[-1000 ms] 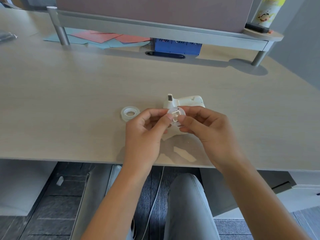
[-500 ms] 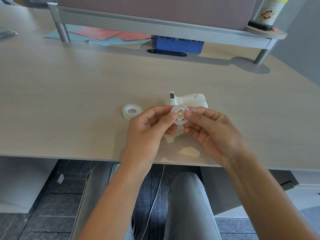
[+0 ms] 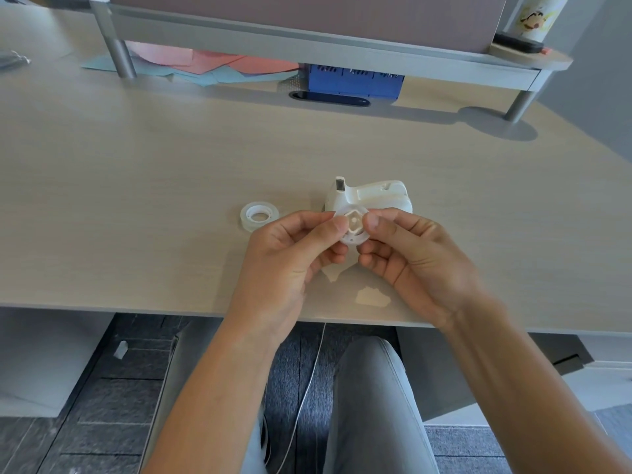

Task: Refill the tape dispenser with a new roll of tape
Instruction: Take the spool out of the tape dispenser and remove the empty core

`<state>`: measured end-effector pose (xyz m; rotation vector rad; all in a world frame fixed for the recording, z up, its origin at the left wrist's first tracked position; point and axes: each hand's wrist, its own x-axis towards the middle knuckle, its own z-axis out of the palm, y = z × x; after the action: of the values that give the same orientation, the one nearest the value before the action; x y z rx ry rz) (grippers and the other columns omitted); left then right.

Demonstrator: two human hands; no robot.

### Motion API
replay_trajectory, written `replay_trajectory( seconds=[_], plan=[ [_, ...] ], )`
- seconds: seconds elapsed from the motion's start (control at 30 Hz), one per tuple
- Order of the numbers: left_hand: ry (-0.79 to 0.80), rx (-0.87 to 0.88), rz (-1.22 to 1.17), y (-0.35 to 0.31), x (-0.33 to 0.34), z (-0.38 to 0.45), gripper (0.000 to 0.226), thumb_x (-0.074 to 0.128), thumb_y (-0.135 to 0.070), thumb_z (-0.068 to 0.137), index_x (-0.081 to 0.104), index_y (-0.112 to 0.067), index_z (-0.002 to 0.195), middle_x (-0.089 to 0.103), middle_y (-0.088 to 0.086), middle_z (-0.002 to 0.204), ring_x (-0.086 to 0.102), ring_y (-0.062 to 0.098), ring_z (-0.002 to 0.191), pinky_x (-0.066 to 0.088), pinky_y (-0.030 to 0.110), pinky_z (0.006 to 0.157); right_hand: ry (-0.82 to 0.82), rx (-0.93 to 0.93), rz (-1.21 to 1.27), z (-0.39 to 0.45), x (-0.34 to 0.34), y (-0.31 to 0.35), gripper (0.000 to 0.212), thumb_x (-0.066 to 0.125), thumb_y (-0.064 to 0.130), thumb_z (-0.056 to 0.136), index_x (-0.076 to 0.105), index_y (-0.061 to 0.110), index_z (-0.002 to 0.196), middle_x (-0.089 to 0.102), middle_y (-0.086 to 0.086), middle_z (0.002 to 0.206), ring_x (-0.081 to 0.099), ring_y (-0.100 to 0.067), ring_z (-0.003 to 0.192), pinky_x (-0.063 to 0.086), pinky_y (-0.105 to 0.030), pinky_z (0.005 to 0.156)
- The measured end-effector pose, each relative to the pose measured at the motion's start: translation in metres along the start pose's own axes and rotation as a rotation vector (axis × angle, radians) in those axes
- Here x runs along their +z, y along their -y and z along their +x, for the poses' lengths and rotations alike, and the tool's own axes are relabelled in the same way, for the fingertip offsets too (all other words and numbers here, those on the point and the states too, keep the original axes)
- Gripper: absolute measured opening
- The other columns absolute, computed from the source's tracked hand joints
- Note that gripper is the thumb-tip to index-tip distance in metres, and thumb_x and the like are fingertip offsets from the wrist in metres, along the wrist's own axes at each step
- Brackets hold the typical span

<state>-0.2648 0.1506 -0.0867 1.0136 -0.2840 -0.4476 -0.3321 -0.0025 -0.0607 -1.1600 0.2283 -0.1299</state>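
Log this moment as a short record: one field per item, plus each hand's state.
held item: white round spool, pinched between both hands above the desk
left hand: thumb and fingers on the spool's left edge
right hand: thumb and fingers on its right edge
tape roll: flat on desk, left of the hands, untouched
dispenser: on the desk behind the spool

dispenser (image 3: 372, 196) base behind hands, bottle (image 3: 537, 15) top cropped

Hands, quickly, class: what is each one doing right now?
Left hand: closed, pinching the white spool.
Right hand: closed, pinching the same spool.
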Motion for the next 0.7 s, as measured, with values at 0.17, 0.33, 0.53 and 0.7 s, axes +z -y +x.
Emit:
replay_trajectory(
  seconds=[0.17,0.33,0.53,0.7],
  plan=[
    [0.018,-0.006,-0.029,-0.002,-0.001,0.0,0.024,0.077,-0.016,0.072,0.075,-0.001,0.09,0.069,0.012,0.076,0.061,0.015,0.061,0.057,0.024,0.068,-0.007,-0.029,-0.005,0.002,0.001,-0.004,0.031,0.084,0.026,0.062,0.079,0.009,0.087,0.076,-0.005,0.075,0.067,-0.009,0.06,0.06,-0.022,0.062],
    [-0.003,0.003,-0.03,-0.002,0.0,0.0,0.023,0.078,-0.016,0.072,0.075,0.0,0.089,0.068,0.012,0.074,0.059,0.016,0.062,0.056,0.023,0.066,-0.03,-0.156,-0.101,0.003,-0.002,-0.006,0.037,0.081,0.022,0.071,0.077,0.009,0.106,0.074,-0.012,0.08,0.066,-0.017,0.065,0.061,-0.028,0.068],
    [-0.062,0.017,0.035,0.002,0.0,0.001,0.021,0.083,-0.02,0.07,0.079,-0.006,0.085,0.07,0.009,0.071,0.059,0.017,0.062,0.054,0.027,0.067,-0.026,-0.5,-0.603,-0.003,-0.012,-0.002,0.024,0.071,0.015,0.092,0.077,0.019,0.115,0.083,-0.003,0.09,0.076,-0.019,0.075,0.062,-0.034,0.075],
    [-0.113,0.053,0.135,0.005,0.006,-0.001,0.005,0.081,-0.008,0.084,0.081,-0.006,0.088,0.073,0.006,0.065,0.062,0.02,0.06,0.052,0.033,0.064,0.02,-0.46,-0.803,-0.006,-0.021,0.003,0.026,0.079,0.011,0.09,0.072,0.023,0.113,0.081,-0.005,0.099,0.079,-0.025,0.092,0.062,-0.038,0.088]
  ],
)
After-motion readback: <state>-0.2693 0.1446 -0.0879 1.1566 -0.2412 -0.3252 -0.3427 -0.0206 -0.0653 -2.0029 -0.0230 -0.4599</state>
